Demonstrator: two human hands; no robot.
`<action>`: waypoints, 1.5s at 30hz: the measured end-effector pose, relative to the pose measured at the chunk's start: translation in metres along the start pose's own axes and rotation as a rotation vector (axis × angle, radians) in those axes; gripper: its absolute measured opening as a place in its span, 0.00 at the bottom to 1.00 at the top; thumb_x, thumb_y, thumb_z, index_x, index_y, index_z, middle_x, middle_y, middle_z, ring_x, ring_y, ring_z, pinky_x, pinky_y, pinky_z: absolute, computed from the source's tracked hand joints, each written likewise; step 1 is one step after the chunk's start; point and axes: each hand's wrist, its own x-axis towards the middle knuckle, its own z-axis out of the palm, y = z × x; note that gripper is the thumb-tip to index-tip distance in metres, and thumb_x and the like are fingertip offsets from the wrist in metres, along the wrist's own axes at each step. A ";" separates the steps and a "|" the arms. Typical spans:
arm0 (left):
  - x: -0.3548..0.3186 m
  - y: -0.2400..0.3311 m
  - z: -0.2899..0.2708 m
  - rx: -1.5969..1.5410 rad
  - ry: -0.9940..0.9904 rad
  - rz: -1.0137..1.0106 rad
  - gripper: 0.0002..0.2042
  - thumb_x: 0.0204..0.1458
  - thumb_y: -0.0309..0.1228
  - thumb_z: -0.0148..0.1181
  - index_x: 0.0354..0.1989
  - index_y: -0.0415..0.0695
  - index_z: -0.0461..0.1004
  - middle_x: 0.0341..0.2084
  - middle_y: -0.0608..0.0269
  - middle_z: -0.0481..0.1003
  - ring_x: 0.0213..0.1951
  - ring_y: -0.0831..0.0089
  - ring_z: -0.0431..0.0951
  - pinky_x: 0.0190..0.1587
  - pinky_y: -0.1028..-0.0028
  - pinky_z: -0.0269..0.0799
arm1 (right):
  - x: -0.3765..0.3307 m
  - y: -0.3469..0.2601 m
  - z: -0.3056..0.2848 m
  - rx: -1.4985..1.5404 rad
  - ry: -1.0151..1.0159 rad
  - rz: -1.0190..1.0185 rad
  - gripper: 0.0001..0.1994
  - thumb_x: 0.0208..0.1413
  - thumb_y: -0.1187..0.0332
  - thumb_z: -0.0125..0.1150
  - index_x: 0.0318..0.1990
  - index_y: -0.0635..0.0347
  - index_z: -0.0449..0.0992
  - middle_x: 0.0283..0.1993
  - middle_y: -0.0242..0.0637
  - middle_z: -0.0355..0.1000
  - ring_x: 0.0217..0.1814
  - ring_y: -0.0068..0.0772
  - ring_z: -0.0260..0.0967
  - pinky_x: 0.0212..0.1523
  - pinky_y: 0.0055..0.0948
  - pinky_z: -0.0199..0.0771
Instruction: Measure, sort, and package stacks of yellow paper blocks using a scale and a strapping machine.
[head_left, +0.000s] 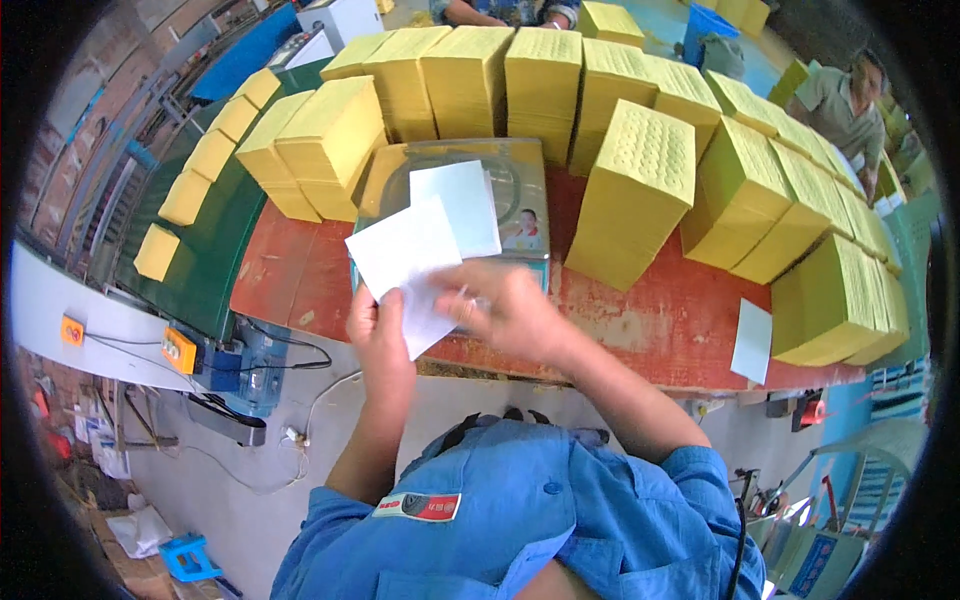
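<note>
The left hand is closed around the lower edge of a small sheaf of white paper sheets, thumb on the near side and fingers curled behind, so the sheets stand up fanned above the fist. The right hand is half closed beside it, its fingertips pinching at the inner edge of the same sheets; it is smeared by motion, so just how many sheets it grips cannot be told. The sheets are held over the near edge of the red surface, in front of a clear-lidded tray whose contents are mostly hidden behind the paper. One more white sheet lies flat on the surface, well apart to the right. Stacks of yellow paper bundles ring the far and right sides of the surface, and smaller yellow bundles sit on a green conveyor to the left. Another person at the upper right is partly cut off by the dark rim of the view, and the wearer's blue shirt fills the lower edge
</note>
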 end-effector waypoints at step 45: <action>0.017 0.026 -0.033 -0.168 -0.279 0.016 0.20 0.57 0.24 0.52 0.58 0.32 0.63 0.56 0.50 0.68 0.57 0.62 0.68 0.62 0.58 0.61 | 0.066 0.045 -0.020 -0.566 0.459 -0.218 0.06 0.50 0.66 0.60 0.25 0.53 0.71 0.25 0.35 0.66 0.26 0.38 0.69 0.26 0.37 0.70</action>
